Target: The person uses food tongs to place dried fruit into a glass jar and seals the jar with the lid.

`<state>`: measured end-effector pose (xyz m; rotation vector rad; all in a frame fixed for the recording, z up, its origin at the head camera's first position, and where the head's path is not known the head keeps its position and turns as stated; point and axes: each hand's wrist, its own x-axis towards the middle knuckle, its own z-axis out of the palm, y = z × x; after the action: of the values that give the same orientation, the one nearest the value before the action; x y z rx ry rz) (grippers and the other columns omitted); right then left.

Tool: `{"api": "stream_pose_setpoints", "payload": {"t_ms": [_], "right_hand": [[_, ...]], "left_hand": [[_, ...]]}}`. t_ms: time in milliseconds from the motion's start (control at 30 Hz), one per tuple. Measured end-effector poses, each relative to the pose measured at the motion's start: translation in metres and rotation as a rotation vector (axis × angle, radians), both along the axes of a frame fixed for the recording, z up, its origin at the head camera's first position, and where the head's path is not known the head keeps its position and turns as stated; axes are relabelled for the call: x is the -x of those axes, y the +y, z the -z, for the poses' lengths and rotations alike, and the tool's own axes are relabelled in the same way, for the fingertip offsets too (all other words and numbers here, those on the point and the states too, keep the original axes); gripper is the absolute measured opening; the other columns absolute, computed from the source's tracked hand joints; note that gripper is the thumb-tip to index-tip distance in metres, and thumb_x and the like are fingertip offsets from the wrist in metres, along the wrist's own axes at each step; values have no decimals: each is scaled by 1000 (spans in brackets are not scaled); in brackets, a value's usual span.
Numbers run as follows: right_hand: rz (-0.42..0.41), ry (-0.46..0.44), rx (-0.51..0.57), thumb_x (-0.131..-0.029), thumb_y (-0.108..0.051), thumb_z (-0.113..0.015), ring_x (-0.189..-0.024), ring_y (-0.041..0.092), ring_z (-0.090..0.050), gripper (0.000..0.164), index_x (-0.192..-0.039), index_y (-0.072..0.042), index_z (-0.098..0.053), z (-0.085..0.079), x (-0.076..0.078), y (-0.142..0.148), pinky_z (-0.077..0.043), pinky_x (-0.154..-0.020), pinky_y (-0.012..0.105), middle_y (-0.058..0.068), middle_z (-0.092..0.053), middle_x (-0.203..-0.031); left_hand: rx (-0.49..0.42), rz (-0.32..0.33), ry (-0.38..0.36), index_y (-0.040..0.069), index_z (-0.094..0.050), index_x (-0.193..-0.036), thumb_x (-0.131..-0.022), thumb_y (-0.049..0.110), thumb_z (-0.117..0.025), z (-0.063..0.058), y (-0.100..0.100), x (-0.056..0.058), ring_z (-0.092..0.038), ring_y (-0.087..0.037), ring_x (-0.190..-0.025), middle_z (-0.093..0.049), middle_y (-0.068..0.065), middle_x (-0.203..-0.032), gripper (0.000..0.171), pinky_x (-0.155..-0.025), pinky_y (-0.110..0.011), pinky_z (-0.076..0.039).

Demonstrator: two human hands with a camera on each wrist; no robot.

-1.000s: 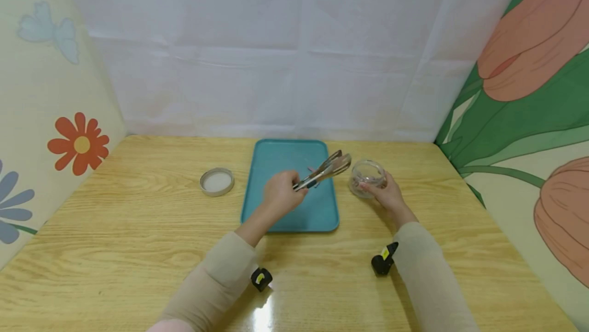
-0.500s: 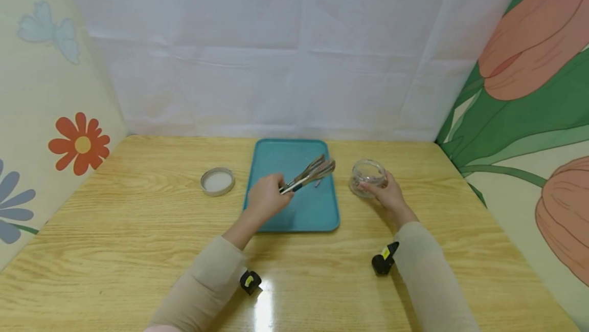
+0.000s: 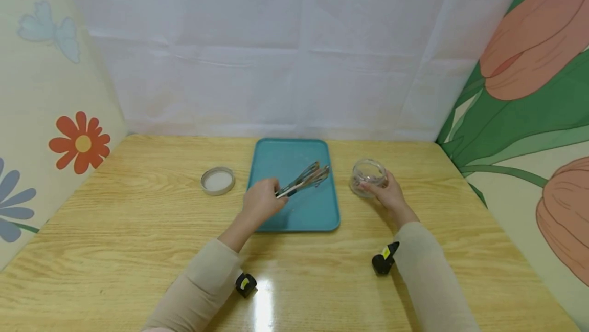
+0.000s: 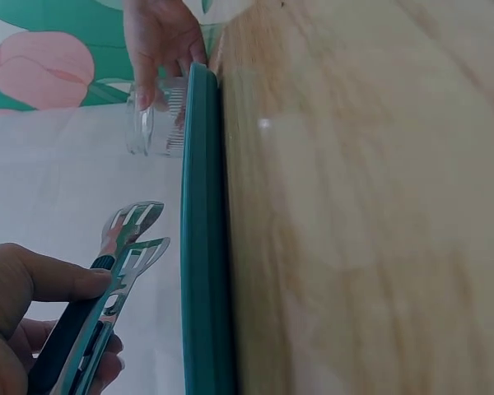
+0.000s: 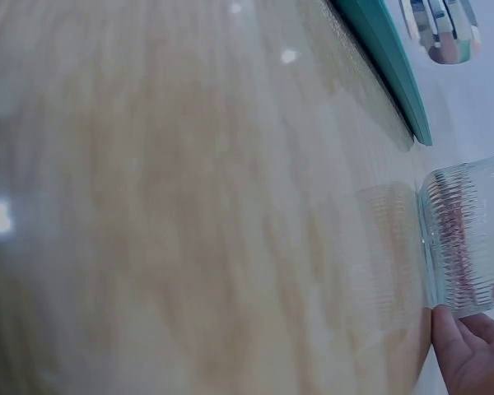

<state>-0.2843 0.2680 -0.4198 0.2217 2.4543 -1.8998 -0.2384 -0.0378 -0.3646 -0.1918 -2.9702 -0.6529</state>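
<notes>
My left hand (image 3: 261, 201) grips metal tongs with dark handles (image 3: 299, 184), the thumb on one arm and fingers curled round the other. The slotted tong heads point right, low over the blue-green tray (image 3: 280, 153); in the left wrist view the tongs (image 4: 119, 267) have their heads slightly apart. Something small lies under or beside the heads, too hidden to identify. My right hand (image 3: 390, 198) holds a clear ribbed glass jar (image 3: 357, 181) standing on the table to the tray's right. Reddish pieces show low inside the jar (image 5: 461, 234) in the right wrist view.
A round lid (image 3: 218, 181) with a pale inside lies on the wooden table (image 3: 152, 209), left of the tray. Behind the table hangs a white cloth (image 3: 276, 66). Patterned panels with flowers (image 3: 83, 144) stand at both sides.
My left hand has drawn the tongs left and down, from the tray's right edge to above its middle right. The right hand and jar have stayed in place.
</notes>
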Motion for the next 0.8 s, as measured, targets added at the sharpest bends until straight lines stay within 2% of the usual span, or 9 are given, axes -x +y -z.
{"api": "stream_pose_setpoints", "payload": {"t_ms": [133, 300, 800], "right_hand": [[-4, 7, 3, -68, -41, -69, -119, 31, -27, 94, -138, -14, -14, 1, 0, 0, -29, -90, 45, 16, -26, -134], [-4, -12, 24, -63, -44, -72, -119, 29, -27, 100, -139, -16, -12, 5, 5, 4, -27, -91, 45, 14, -26, -133], [-9, -23, 44, -64, -42, -72, -119, 27, -27, 98, -139, -17, -13, 4, 3, 4, -27, -92, 43, 13, -26, -134]], "left_hand": [[28, 2, -26, 12, -55, -75, -73, 31, -67, 1, -1, 0, -45, -16, -54, -50, 0, -65, 23, -45, -31, -35], [55, 10, -35, 10, -56, -77, -73, 31, -67, 3, -2, 1, -46, -16, -53, -51, -1, -66, 24, -45, -32, -36], [65, 16, -41, 11, -55, -73, -74, 26, -64, 2, -4, 0, -46, -17, -51, -50, -2, -62, 18, -43, -32, -35]]}}
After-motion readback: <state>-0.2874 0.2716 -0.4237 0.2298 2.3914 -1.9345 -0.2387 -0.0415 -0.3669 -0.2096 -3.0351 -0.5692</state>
